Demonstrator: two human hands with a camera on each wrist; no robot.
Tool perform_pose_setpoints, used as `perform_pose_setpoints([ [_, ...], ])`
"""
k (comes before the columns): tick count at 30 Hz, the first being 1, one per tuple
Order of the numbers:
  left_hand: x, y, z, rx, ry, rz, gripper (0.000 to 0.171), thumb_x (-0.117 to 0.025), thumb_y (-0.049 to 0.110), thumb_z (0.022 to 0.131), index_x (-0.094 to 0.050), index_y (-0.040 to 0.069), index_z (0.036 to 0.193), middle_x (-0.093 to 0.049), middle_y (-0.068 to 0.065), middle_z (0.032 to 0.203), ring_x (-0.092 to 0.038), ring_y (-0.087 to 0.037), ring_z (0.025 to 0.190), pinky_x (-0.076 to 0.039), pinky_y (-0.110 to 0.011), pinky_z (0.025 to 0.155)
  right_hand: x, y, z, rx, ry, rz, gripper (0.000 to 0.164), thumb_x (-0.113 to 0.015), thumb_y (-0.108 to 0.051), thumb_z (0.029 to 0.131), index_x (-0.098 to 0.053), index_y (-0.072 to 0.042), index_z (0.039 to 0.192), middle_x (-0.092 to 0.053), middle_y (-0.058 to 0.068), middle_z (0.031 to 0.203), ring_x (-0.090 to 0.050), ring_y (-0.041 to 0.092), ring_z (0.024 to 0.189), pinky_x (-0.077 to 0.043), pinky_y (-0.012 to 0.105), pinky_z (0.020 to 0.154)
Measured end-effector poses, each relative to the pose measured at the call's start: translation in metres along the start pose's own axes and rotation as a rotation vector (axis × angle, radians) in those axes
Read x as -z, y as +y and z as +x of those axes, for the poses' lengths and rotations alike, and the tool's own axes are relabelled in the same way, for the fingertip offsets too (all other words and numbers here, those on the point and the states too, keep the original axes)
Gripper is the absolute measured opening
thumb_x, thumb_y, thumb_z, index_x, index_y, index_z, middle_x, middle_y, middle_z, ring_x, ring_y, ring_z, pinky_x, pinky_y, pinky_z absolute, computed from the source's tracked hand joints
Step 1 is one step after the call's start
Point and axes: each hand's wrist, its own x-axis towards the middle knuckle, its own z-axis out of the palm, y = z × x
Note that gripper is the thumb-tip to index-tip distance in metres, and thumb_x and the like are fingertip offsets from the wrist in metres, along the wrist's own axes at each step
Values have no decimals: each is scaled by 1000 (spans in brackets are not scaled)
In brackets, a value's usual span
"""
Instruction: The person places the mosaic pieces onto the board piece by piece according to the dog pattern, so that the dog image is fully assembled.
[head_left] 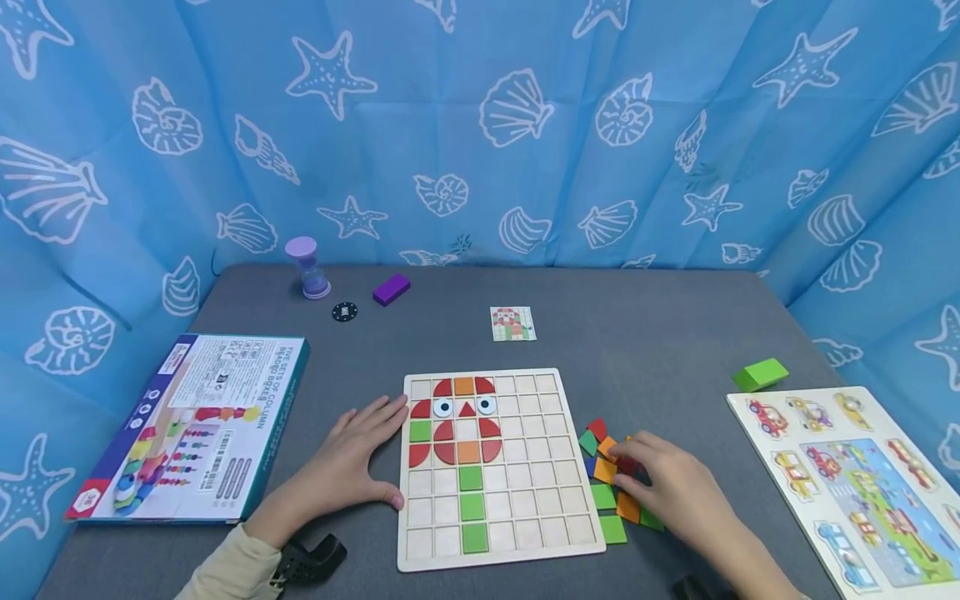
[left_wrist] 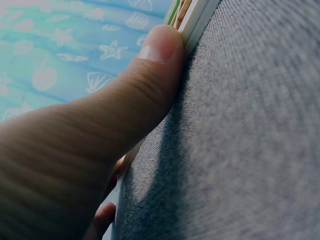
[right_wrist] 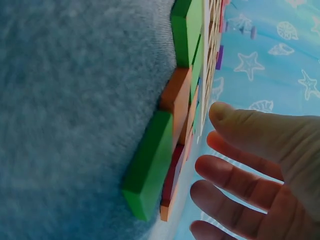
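A wooden grid board [head_left: 527,504] carries red, green, orange and eye-marked tiles forming a figure on its left half. My left hand [head_left: 351,462] lies at the board's left edge, fingers spread. The left wrist view shows its thumb [left_wrist: 150,75] touching the board's side. Over a loose heap of tiles right of the board hovers my right hand [head_left: 667,483]. In the right wrist view its fingers are relaxed and apart from the tiles, with nothing seen between them. A green tile [right_wrist: 150,167] and an orange tile [right_wrist: 176,92] lie nearest it; the hand hides part of the heap in the head view.
A small pattern card [head_left: 513,324] lies behind the board. At left are a boxed toy set [head_left: 225,425], an hourglass [head_left: 307,267], a black disc [head_left: 344,312] and a purple block [head_left: 392,289]. At right are a green block [head_left: 761,375] and a vehicle puzzle [head_left: 813,429].
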Motion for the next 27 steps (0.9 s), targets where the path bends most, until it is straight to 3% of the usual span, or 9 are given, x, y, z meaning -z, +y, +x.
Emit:
perform_pose_setpoints([
  [10,1,0,-1,4,-1,5,116,-61,75,48,-23,18,142,-17,7,148,-12,-22,136,-9,-56,103,-4,-10,10,19,-42,-72,22,-78,-30,64,-67,-20,81,-45,-12,68,-34,4,54,-28,18,47],
  [22,1,0,0,6,-8,18,116,-60,76,48,-24,18,141,-17,7,148,-12,-22,136,-9,-56,103,-4,-11,11,9,-71,-113,26,-78,-32,63,-68,-18,82,-45,-11,68,-34,4,53,-28,19,44],
  [27,0,0,0,10,-8,18,116,-60,76,48,-24,18,141,-18,6,148,-12,-23,136,-9,-56,103,0,-20,14,51,-14,-76,23,-77,-29,64,-64,-20,80,-50,-12,71,-37,3,55,-33,19,47],
])
